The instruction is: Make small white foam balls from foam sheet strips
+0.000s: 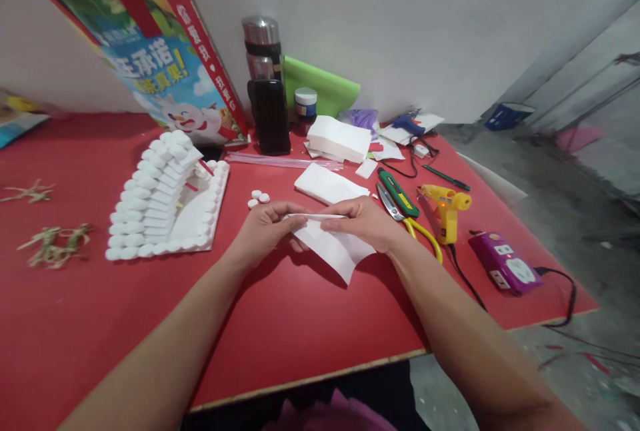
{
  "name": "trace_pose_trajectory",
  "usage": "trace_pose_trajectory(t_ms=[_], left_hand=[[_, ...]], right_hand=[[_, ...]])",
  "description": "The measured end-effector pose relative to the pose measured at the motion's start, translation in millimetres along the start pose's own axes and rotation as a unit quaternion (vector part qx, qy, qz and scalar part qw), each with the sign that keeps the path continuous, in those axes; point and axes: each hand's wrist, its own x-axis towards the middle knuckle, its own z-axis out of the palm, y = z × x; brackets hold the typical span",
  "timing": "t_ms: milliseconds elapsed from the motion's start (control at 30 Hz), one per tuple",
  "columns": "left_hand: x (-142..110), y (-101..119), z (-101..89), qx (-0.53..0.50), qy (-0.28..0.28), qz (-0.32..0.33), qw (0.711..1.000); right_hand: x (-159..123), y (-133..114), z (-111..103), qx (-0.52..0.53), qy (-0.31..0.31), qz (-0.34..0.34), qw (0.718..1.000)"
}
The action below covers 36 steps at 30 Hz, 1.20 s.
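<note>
My left hand [265, 226] and my right hand [367, 219] both pinch the top edge of a white sheet of paper or thin foam [334, 249], held just above the red table [280, 324]. The fingers of both hands are closed on that edge, which looks folded over. The sheet hangs down toward me and its lower corner rests near the table. A white foam model of stepped rows and round pieces [165, 198] stands to the left of my left hand. Three small white foam discs [259, 198] lie just beyond my left hand.
Right of my hands lie yellow-handled scissors [413, 226], a green utility knife [399, 192], a yellow glue gun [447, 208] and a purple power strip [505, 263]. White foam pieces [330, 184], a black flask [267, 88], a green roll [320, 88] and a printed bag [150, 58] stand behind. Dried twigs [53, 244] lie far left.
</note>
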Motion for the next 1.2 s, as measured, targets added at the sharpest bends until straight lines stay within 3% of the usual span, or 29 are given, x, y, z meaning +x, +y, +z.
trace_pose_trajectory(t_ms=[133,267,500,700,967,1100,1200], left_hand=[[0.5,-1.4,-6.1,-0.037,-0.018,0.029,0.999],[-0.8,-1.3,-8.5,-0.060,-0.033,0.039,0.997],[0.9,4.1,-8.4,-0.103,-0.059,-0.002,0.993],[1.2,2.3,-6.0,-0.077,-0.023,-0.060,0.995],[1.7,-2.6,-9.6,-0.035,-0.027,-0.055,0.998],[1.6,1.9,-10.5,0.044,-0.008,-0.044,0.998],[0.5,6.0,-10.4,0.069,0.000,-0.050,0.996]], right_hand=[[-2.9,-6.3,-5.7,0.080,0.000,0.008,0.997],[-4.1,-7.2,-11.0,0.090,0.013,-0.008,0.996],[-3.1,-0.9,-13.4,0.020,0.028,-0.023,0.999],[-3.6,-3.5,-12.9,-0.004,0.001,-0.045,0.999],[-8.0,-8.9,-20.1,-0.068,-0.012,-0.040,0.997],[-11.4,-10.9,-40.1,-0.105,0.050,-0.031,0.993],[-12.8,-14.9,-44.3,-0.057,0.119,-0.049,0.990]])
